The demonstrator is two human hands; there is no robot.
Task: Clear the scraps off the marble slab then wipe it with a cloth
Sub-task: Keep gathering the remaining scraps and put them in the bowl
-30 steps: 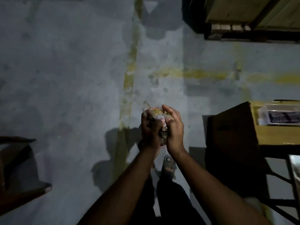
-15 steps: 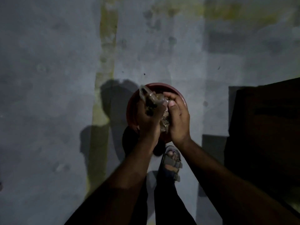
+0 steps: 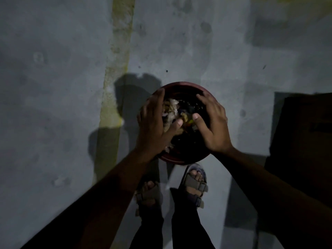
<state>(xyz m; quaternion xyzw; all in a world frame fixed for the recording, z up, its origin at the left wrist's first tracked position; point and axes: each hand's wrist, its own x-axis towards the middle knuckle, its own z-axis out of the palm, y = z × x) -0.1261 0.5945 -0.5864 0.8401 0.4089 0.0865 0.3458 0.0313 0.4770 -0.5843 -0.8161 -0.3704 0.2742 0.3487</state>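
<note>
A round dark-red bin (image 3: 181,86) stands on the grey floor right in front of my feet. Pale and dark scraps (image 3: 171,108) lie inside it, between my hands. My left hand (image 3: 154,121) hovers over the bin's left side with fingers straight and spread apart, its thumb pointing inward. My right hand (image 3: 212,123) is over the right side, fingers relaxed and open, holding nothing. The marble slab and the cloth are out of view.
Grey concrete floor with a yellow painted stripe (image 3: 116,69) runs to the left of the bin. A dark piece of furniture (image 3: 303,141) stands at the right edge. My sandalled feet (image 3: 195,184) stand just below the bin.
Both hands held a bundle of scraps together above the bin; now they have parted and opened, and the scraps lie in the bin. The view has tilted down and closer.
</note>
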